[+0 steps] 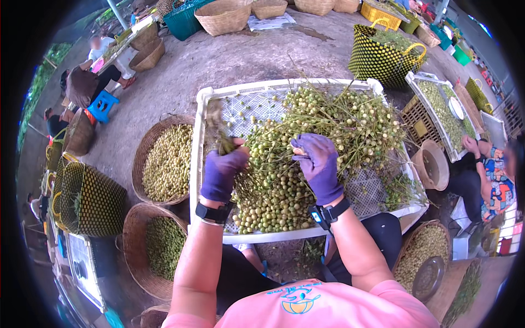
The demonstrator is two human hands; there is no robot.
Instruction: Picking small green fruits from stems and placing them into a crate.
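Green fruit (273, 197) on wht tray (273, 237), L hand (225, 170) clutching stems (224, 144), R hand (319, 167) curled, hold unclear, bskt (143, 150) alongside

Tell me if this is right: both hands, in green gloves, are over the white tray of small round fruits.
Wrong colour: the head view shows purple gloves. The left hand and right hand are over the white tray of small round fruits.

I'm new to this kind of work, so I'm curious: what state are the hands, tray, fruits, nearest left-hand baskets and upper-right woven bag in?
Left hand: gloved, closed around stems
Right hand: gloved, fingers curled; grip unclear
White tray: partly covered
Round fruits: heaped, some on stems
Upper basket: holds pale fruits
Lower basket: holds green fruits
Yellow-black bag: upright, holding greenery
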